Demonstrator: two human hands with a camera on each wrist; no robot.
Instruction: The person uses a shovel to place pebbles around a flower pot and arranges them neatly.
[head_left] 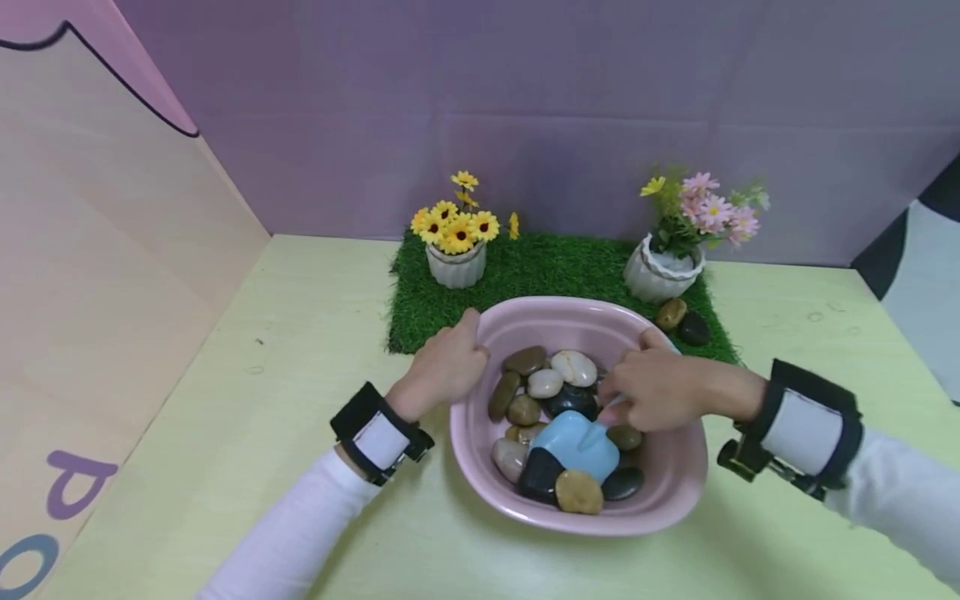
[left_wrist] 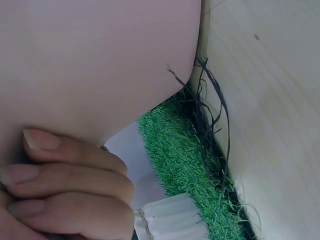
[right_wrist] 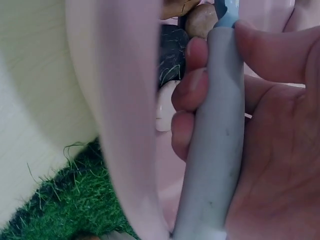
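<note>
A: Basin (head_left: 675, 492), pink, nearest on the table (head_left: 300, 333), full of pebbles (head_left: 579, 492). Right hand (head_left: 656, 387)?

B: Fingers curled round the grey handle of a blue trowel (head_left: 579, 444), blade lying on the pebbles.

A: Left hand (head_left: 442, 367)?

B: Gripping the basin's far-left rim, fingers folded against its outer wall.

A: Beyond?

B: Grass mat (head_left: 525, 275); two flower pots (head_left: 456, 265) on it.

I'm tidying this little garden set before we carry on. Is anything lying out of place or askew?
Two pebbles lie loose on the grass mat beside the pink-flower pot, outside the pink basin that holds the other stones. The basin also overlaps the mat's front edge. Both pots stand upright; nothing looks spilled or broken.
</note>
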